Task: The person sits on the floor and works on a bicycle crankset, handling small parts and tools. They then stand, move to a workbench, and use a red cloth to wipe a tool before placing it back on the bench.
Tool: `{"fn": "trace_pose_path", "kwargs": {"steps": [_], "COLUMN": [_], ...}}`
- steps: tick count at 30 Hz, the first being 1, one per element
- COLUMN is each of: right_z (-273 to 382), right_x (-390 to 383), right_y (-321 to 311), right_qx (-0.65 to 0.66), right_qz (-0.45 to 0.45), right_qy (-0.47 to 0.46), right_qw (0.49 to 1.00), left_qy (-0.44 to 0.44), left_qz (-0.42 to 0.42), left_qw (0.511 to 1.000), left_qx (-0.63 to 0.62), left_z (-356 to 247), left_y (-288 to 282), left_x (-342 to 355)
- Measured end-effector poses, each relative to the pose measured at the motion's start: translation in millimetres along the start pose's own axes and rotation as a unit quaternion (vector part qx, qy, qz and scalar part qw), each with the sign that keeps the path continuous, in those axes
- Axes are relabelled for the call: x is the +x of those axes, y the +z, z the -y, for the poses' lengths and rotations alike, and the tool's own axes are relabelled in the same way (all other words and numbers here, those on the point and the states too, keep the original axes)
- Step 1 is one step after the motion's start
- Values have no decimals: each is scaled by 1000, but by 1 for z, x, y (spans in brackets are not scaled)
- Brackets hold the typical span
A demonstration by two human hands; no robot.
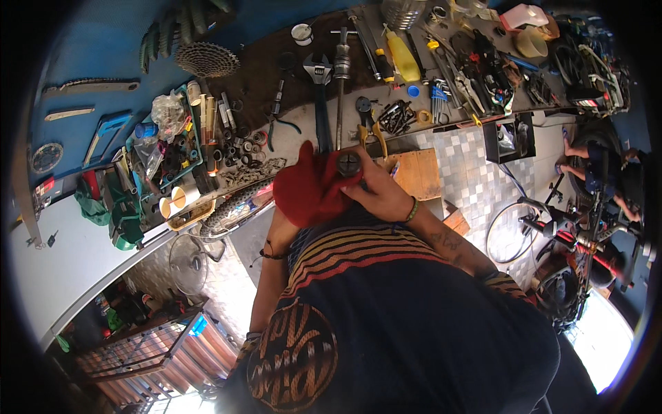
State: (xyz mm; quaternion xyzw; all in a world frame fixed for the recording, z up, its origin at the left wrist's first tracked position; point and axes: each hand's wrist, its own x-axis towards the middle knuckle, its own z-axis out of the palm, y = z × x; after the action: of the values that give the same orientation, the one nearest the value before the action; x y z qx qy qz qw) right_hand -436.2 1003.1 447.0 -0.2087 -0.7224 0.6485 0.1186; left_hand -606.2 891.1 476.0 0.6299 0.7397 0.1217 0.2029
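Observation:
Close in front of my body, a bunched red cloth [308,190] covers most of my left hand [281,228], whose fingers are hidden in its folds and appear closed around it. My right hand [385,193] grips a dark round metal part [349,163] with a cross-like pattern on its face, thumb and fingers curled at its side. The cloth touches this part on its left. Just beyond my hands, on the workbench, lie a large adjustable wrench [319,96] and a long T-handled metal tool [340,86].
Pliers with yellow handles [372,127], a yellow bottle [402,55] and many hand tools crowd the bench. A bicycle cassette [207,59] hangs on the blue wall. At the right stand a bicycle wheel [512,233] and another person [596,162]. A fan [187,264] stands at lower left.

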Motion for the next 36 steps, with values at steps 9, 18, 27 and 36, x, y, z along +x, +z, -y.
{"fn": "trace_pose_path", "kwargs": {"steps": [9, 18, 27, 36], "right_z": [34, 18, 48, -17], "right_x": [23, 48, 60, 83], "right_y": [21, 37, 76, 53], "right_qx": [-227, -180, -120, -204], "right_qz": [33, 83, 149, 96], "right_qy": [-101, -267, -237, -2], "right_qw": [968, 943, 952, 974], "left_qy": [-154, -177, -131, -221], "left_qz": [-148, -479, -516, -570], "left_qw": [907, 516, 581, 695], "left_qx": [-363, -688, -615, -377], "left_z": [10, 16, 29, 27], "left_y": [13, 18, 8, -29], "left_x": [-40, -83, -130, -149]}}
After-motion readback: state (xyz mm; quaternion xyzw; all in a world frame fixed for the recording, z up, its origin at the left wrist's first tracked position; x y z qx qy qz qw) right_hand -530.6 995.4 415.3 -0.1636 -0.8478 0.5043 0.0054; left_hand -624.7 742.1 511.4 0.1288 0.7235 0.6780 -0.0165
